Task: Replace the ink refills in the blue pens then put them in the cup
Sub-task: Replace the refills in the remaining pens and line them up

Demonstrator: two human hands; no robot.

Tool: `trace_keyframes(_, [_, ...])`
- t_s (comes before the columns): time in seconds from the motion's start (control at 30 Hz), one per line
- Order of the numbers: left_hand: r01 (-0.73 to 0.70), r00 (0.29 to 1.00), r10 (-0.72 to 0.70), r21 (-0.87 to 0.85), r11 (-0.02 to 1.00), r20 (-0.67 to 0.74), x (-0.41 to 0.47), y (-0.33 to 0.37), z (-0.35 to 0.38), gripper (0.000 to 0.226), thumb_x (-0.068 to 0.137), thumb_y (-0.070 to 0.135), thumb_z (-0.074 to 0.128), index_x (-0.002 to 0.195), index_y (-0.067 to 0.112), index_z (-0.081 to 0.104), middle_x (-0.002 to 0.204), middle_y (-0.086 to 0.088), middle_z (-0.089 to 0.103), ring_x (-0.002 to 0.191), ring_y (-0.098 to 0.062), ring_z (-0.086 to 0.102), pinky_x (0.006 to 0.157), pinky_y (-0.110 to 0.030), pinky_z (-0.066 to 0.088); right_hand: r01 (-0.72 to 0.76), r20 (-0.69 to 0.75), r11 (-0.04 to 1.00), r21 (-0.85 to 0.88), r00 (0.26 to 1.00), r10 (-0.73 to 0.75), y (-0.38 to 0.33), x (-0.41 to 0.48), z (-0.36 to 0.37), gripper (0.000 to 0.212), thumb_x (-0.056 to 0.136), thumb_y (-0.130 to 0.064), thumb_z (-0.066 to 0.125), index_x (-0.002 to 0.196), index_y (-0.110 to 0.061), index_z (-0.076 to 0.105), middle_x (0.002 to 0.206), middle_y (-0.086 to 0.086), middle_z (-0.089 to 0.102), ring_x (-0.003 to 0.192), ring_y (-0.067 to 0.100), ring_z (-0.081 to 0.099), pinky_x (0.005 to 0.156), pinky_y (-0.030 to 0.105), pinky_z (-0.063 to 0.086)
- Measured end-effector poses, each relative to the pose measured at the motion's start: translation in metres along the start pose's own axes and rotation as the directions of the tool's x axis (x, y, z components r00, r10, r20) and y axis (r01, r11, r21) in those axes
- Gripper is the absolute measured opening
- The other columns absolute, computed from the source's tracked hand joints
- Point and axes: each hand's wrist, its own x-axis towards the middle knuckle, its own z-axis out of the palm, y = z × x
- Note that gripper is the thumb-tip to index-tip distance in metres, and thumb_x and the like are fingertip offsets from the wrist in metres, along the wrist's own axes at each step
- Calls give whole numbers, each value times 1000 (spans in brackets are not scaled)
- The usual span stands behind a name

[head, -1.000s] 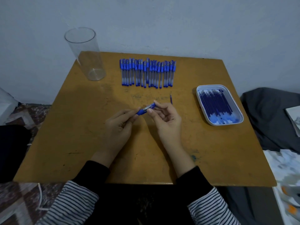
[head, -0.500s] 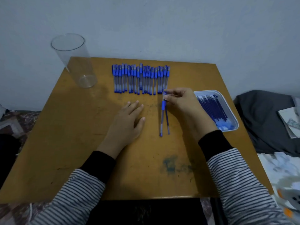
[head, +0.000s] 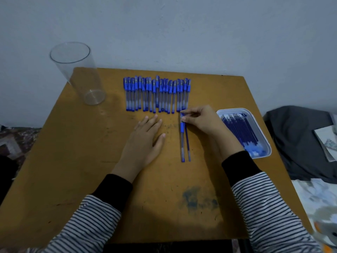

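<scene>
A person sits at a worn yellow-brown table (head: 73, 161), both forearms in striped sleeves with black cuffs reaching out over it. The left hand (head: 145, 141) lies flat, palm down, near the middle of the table; its fingers (head: 155, 121) are straight and slightly spread, and it holds nothing. Just to its right, a single blue pen (head: 182, 141) lies on the table, pointing away from the person, and a thin dark refill (head: 187, 143) lies right beside it, parallel and on its right. The right hand (head: 202, 119) rests at the far end of this pair, its thumb and forefinger curled in and pinching the far end of the blue pen; whether they also touch the refill I cannot tell. Beyond both hands, near the far edge of the table, a row of blue pens (head: 156, 94) lies side by side, caps away from the person; the nearest ends of the row sit just beyond the right hand's fingertips. At the far left corner a tall clear cup (head: 78, 73) stands upright with nothing in it, well apart from the hands. On the right side of the table, just beside the right wrist, a pale rectangular tray (head: 263, 137) holds a heap of dark blue refills (head: 240, 128). A bluish smudge (head: 197, 199) marks the table near the person. Off the table to the right lie a dark cloth (head: 299, 139) and some papers (head: 326, 141).
</scene>
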Motion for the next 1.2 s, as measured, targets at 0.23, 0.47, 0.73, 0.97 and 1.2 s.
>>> trace_keyframes(0.23, [-1, 1000, 1, -21, 1000, -2, 0, 1, -2, 54, 103, 36, 53, 152, 16, 42, 161, -2, 34, 152, -23, 23, 120, -31, 9, -25, 14, 1000, -14, 1000, 26, -2, -1, 3, 27, 86, -21, 75, 113, -19, 73, 92, -5, 69, 86, 5, 62, 74, 11, 45])
trace_keyframes(0.47, [-10, 999, 6, -83, 996, -52, 4, 2, -5, 43, 100, 26, 60, 141, 13, 57, 149, -5, 51, 143, -24, 39, 119, -37, 27, -22, 28, 1000, -2, 999, 22, -2, -3, 1, 25, 88, -20, 73, 114, -19, 72, 94, -5, 70, 83, 0, 61, 74, 11, 48])
trace_keyframes(0.73, [-55, 990, 26, -216, 975, -137, 35, 0, -13, 35, 100, 20, 57, 134, 13, 60, 141, -2, 54, 137, -15, 44, 113, -29, 32, -19, -237, 994, 107, 971, 44, 5, 9, 3, 18, 93, -18, 67, 110, -13, 70, 88, -7, 61, 82, 4, 56, 72, 13, 46])
trace_keyframes(0.97, [-39, 997, 28, -142, 989, -77, 73, -11, -14, 45, 104, 25, 51, 148, 14, 48, 154, -4, 45, 150, -20, 27, 121, -28, 2, -7, -312, 995, 101, 949, 38, 0, 34, 6, 32, 95, -20, 64, 127, -17, 64, 110, -3, 66, 102, 9, 60, 88, 25, 50])
trace_keyframes(1.2, [-39, 999, 38, -43, 998, -16, 76, -17, -6, 52, 106, 35, 46, 154, 18, 38, 161, -1, 35, 152, -20, 21, 123, -35, 1, -30, -266, 996, 84, 963, 51, 0, 41, 1, 32, 92, -19, 68, 124, -18, 67, 107, -3, 67, 97, 9, 59, 83, 21, 50])
